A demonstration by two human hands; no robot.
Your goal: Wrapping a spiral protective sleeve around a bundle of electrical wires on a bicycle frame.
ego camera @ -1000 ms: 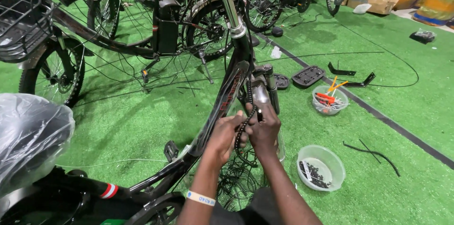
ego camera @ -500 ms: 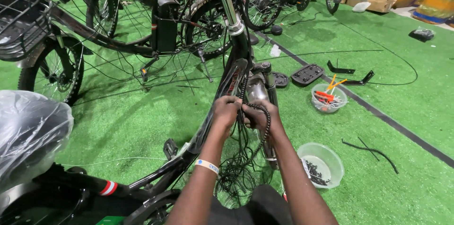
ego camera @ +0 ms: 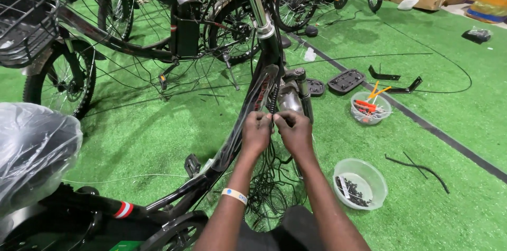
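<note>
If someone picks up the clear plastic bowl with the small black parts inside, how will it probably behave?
The clear plastic bowl looks thin-walled, so it would probably flex if squeezed. It seems light, being only partly filled with small black parts, which would likely slide and could spill if it tips. On the green turf it should drag rather than glide when pushed.

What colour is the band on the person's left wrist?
White with a small blue mark, on the wristband near the left hand; the head view shows it.

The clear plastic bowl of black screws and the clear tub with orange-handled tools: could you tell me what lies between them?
In the head view, only bare green turf separates the bowl of black screws from the tub of orange-handled tools.
</note>
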